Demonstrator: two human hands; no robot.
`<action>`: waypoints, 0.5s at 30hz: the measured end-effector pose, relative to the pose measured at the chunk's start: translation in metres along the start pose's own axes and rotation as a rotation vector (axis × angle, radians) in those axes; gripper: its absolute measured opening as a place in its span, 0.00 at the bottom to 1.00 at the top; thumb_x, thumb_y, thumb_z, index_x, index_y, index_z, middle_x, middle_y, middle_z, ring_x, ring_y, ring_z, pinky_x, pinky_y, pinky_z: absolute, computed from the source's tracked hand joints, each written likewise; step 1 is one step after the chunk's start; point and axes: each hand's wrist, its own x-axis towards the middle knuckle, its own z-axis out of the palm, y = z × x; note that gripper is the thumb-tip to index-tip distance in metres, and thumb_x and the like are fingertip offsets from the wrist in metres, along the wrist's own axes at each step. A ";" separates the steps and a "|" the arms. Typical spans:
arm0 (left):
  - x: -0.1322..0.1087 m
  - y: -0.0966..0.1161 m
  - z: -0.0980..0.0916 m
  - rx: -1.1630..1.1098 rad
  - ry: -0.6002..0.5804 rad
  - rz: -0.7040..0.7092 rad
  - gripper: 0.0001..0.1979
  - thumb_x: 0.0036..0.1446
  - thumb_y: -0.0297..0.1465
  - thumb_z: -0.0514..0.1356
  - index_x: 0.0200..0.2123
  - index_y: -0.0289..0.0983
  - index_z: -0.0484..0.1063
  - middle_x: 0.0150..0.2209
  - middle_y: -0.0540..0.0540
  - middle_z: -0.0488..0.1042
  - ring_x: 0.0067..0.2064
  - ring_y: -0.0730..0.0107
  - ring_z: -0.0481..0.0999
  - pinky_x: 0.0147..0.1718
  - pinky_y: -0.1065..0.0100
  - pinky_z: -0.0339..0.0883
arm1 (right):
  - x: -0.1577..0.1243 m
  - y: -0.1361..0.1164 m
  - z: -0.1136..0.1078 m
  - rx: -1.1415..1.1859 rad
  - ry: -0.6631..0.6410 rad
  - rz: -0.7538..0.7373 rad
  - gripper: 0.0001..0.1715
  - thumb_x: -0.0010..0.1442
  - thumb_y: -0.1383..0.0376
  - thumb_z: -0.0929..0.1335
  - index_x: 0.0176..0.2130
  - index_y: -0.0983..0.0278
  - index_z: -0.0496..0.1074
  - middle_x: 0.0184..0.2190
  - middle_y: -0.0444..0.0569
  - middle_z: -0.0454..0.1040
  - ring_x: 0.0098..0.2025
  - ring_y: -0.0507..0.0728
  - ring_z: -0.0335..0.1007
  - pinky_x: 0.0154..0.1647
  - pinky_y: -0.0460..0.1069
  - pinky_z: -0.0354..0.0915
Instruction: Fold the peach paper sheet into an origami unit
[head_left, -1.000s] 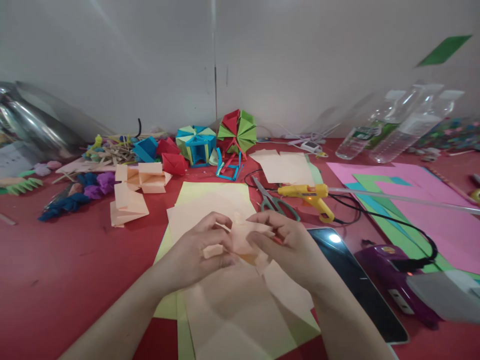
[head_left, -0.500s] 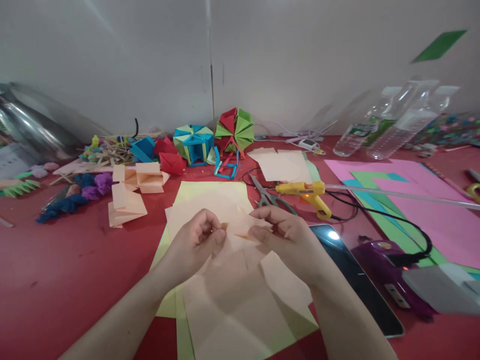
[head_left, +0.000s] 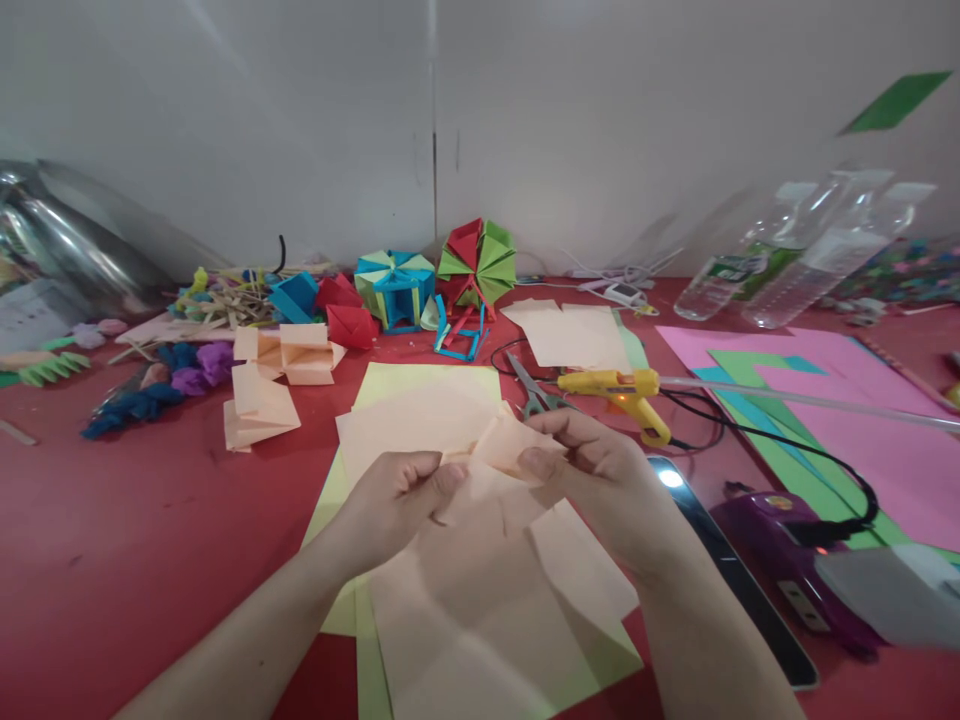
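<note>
Right hand (head_left: 604,482) shifted rightward, pinching angular folded paper (head_left: 508,443).

1. Your left grip (head_left: 397,503) is a bare hand.
2. Your left forearm (head_left: 251,615), bare too, carries one small dark spot (head_left: 260,662).
3. Your right grip (head_left: 604,480) is likewise a bare hand.
4. Your right forearm (head_left: 705,620) is bare as far as it shows.

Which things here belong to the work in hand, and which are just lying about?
In hand:
folded peach paper, between left hand and right hand

Apparently lying about:
yellow glue gun
plastic bottles
metal jug
black-screened device
</note>
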 end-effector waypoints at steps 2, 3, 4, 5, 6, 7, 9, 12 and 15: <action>-0.001 0.002 0.002 -0.014 0.042 0.019 0.23 0.59 0.44 0.49 0.17 0.37 0.56 0.18 0.54 0.57 0.23 0.76 0.59 0.23 0.75 0.56 | 0.000 0.000 0.000 0.018 -0.012 0.003 0.09 0.52 0.63 0.69 0.35 0.62 0.68 0.25 0.42 0.72 0.24 0.50 0.69 0.24 0.45 0.64; -0.001 0.003 0.003 -0.031 0.075 0.020 0.23 0.59 0.44 0.49 0.17 0.37 0.56 0.19 0.54 0.56 0.23 0.76 0.58 0.22 0.75 0.56 | 0.001 0.001 0.001 0.027 -0.020 0.004 0.09 0.52 0.63 0.69 0.35 0.62 0.68 0.26 0.42 0.72 0.24 0.50 0.69 0.24 0.45 0.64; -0.001 0.003 0.005 -0.058 0.105 0.013 0.22 0.60 0.44 0.49 0.18 0.37 0.56 0.19 0.54 0.57 0.23 0.77 0.59 0.22 0.75 0.56 | 0.001 0.002 0.001 0.033 -0.026 0.002 0.09 0.52 0.63 0.69 0.36 0.62 0.68 0.26 0.42 0.72 0.24 0.50 0.68 0.24 0.45 0.64; -0.001 0.003 0.007 -0.100 0.129 0.001 0.21 0.60 0.44 0.49 0.19 0.37 0.57 0.20 0.54 0.58 0.23 0.76 0.60 0.22 0.76 0.57 | 0.002 0.003 0.002 0.034 -0.027 -0.002 0.09 0.52 0.63 0.69 0.36 0.62 0.68 0.26 0.42 0.71 0.24 0.50 0.68 0.24 0.45 0.63; -0.002 0.003 0.010 -0.156 0.136 -0.015 0.20 0.59 0.44 0.50 0.21 0.37 0.58 0.21 0.54 0.59 0.24 0.76 0.62 0.22 0.75 0.59 | 0.003 0.005 0.003 0.032 -0.026 -0.006 0.09 0.53 0.63 0.69 0.36 0.62 0.67 0.26 0.42 0.71 0.24 0.50 0.68 0.24 0.44 0.63; -0.002 0.003 0.012 -0.220 0.134 -0.036 0.17 0.57 0.45 0.53 0.25 0.38 0.61 0.22 0.54 0.62 0.25 0.75 0.64 0.22 0.75 0.61 | 0.003 0.007 0.003 0.031 -0.029 -0.009 0.09 0.53 0.63 0.69 0.36 0.62 0.67 0.26 0.42 0.71 0.24 0.50 0.67 0.23 0.44 0.62; -0.002 0.003 0.016 -0.329 0.111 -0.085 0.17 0.49 0.43 0.62 0.36 0.39 0.62 0.26 0.53 0.68 0.27 0.72 0.69 0.24 0.73 0.65 | 0.004 0.011 0.004 0.028 -0.038 -0.012 0.08 0.54 0.63 0.68 0.37 0.62 0.67 0.24 0.41 0.70 0.23 0.50 0.67 0.22 0.44 0.61; -0.003 0.006 0.018 -0.330 0.069 -0.104 0.29 0.41 0.36 0.69 0.46 0.40 0.61 0.33 0.50 0.74 0.32 0.68 0.73 0.30 0.72 0.66 | 0.004 0.014 0.004 0.002 -0.036 -0.030 0.08 0.55 0.63 0.68 0.38 0.61 0.67 0.25 0.41 0.70 0.23 0.49 0.67 0.22 0.43 0.60; -0.003 0.006 0.016 -0.175 0.030 -0.083 0.18 0.46 0.37 0.66 0.40 0.38 0.68 0.35 0.49 0.74 0.35 0.68 0.72 0.32 0.72 0.64 | 0.003 0.014 0.004 -0.014 -0.024 -0.049 0.08 0.55 0.64 0.68 0.38 0.60 0.68 0.27 0.41 0.71 0.25 0.49 0.66 0.24 0.43 0.61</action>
